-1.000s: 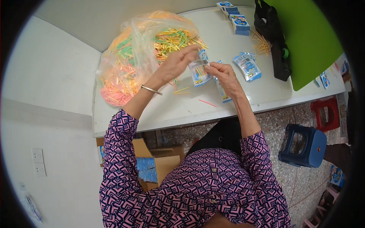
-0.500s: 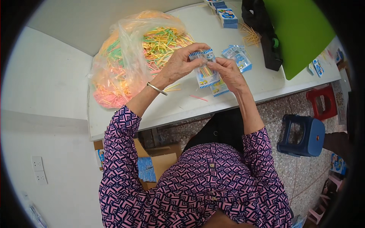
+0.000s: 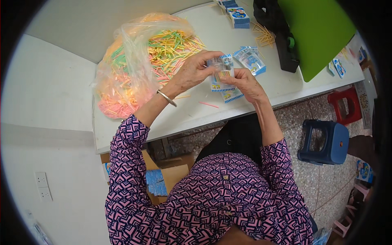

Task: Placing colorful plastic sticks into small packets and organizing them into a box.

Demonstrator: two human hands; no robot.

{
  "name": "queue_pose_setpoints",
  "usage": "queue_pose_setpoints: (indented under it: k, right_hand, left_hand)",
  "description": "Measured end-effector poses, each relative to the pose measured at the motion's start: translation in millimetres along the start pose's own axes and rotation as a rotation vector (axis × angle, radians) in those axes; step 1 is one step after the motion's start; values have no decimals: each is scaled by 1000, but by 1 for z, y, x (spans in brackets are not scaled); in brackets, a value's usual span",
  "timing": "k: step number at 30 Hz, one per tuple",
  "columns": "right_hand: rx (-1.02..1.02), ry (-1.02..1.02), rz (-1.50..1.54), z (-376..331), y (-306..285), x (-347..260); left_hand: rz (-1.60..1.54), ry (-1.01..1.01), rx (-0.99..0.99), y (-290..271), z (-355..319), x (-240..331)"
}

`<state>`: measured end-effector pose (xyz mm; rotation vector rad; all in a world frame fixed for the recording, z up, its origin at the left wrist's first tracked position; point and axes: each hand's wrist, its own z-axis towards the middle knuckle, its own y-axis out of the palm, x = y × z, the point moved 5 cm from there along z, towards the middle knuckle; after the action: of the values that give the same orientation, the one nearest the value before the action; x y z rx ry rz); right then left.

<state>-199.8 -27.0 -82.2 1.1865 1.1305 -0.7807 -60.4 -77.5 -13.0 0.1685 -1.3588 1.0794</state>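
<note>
Left hand point(image 3: 196, 70) grasps the clear packet point(image 3: 223, 67) (blue-striped, coloured sticks point(image 3: 223, 76) inside) at its left; right hand point(image 3: 247, 84) grips the right side — all above the white table point(image 3: 190, 113), pink stick point(image 3: 208, 105) nearby.

My feed's got a white wall point(image 3: 53, 77) with sockets point(image 3: 43, 185) on the left. Speckled floor point(image 3: 324, 181) on the right, blue stool point(image 3: 338, 143) near a red stool point(image 3: 354, 116).

Left forearm point(image 3: 152, 107) and right forearm point(image 3: 269, 122) angled inward, left fingers point(image 3: 209, 54) curled, right fingers point(image 3: 231, 80) bent close beside them
</note>
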Motion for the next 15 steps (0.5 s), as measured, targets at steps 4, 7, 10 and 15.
queue_pose_setpoints:
  k: [4, 7, 10, 15]
  right_hand:
    - [15, -8, -49, -4, -4, -3]
    - [27, 17, -188, -8, -14, -4]
    - [51, 16, -353, -11, -26, -10]
    - [55, 28, -246, -13, -27, -11]
  left_hand:
    - [-123, -174, -111, 12, 1, 1]
    - [-170, -245, -69, 20, -2, -4]
    - [-239, -300, -6, 25, -1, -5]
    - [-309, -263, 52, 35, 2, -9]
